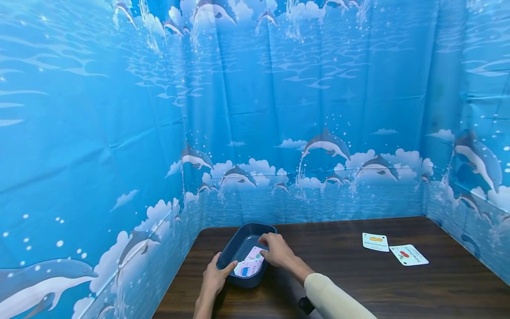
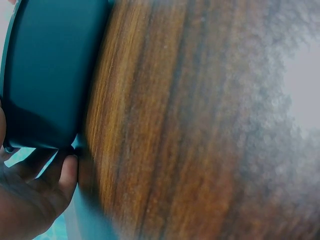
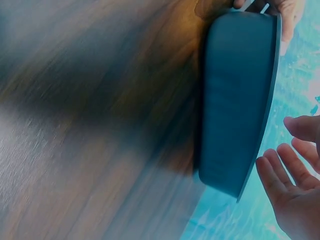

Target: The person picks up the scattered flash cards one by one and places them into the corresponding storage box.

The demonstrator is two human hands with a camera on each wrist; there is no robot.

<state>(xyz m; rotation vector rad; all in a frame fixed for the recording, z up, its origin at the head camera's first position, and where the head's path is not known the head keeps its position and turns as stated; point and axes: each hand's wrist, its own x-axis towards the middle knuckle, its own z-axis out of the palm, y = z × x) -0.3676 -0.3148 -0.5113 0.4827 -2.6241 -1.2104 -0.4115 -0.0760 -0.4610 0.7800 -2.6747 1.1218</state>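
Note:
A dark blue-grey plastic bin (image 1: 230,249) sits on the table with picture cards (image 1: 247,268) inside, one showing a blue picture. My left hand (image 1: 214,278) grips the bin's near left side, thumb over the rim by the cards. In the left wrist view the fingers of the left hand (image 2: 40,185) lie against the outer wall of the bin (image 2: 50,70). Over the bin's right rim hovers my right hand (image 1: 277,251). The right wrist view shows that right hand (image 3: 295,185) with thumb and fingers apart and nothing between them, beside the bin (image 3: 240,100).
Two cards lie on the dark wooden table (image 1: 330,274) at the right: one with a yellow picture (image 1: 375,242), the other a card with a red picture (image 1: 408,255). A blue dolphin-print curtain (image 1: 259,110) stands behind the table and along both sides.

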